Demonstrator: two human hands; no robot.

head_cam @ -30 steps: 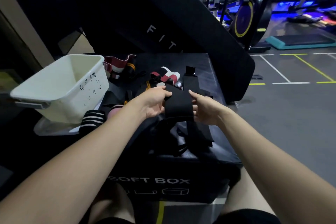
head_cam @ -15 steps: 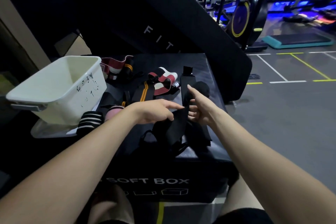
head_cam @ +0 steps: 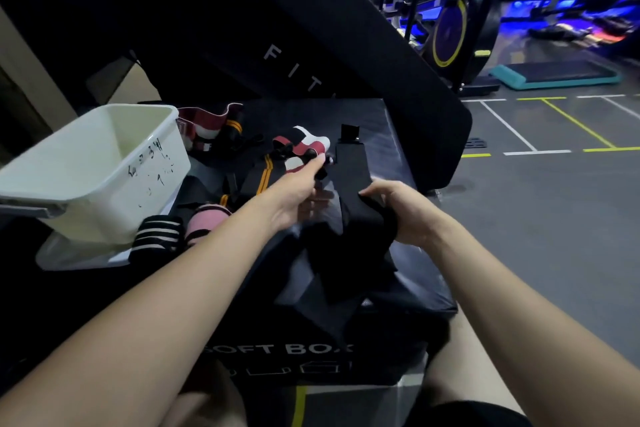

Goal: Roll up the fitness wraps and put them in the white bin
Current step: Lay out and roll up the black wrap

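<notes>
Right hand (head_cam: 408,215) clamped on the black wrap (head_cam: 353,191) atop the black soft box (head_cam: 391,135); left hand (head_cam: 298,194) open, fingers apart. White bin (head_cam: 104,163) sits left, gym floor (head_cam: 540,204) right

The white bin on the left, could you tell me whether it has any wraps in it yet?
Apparently empty: the visible inside of the white bin shows bare walls only; its floor is hidden, and wraps lie outside.
</notes>
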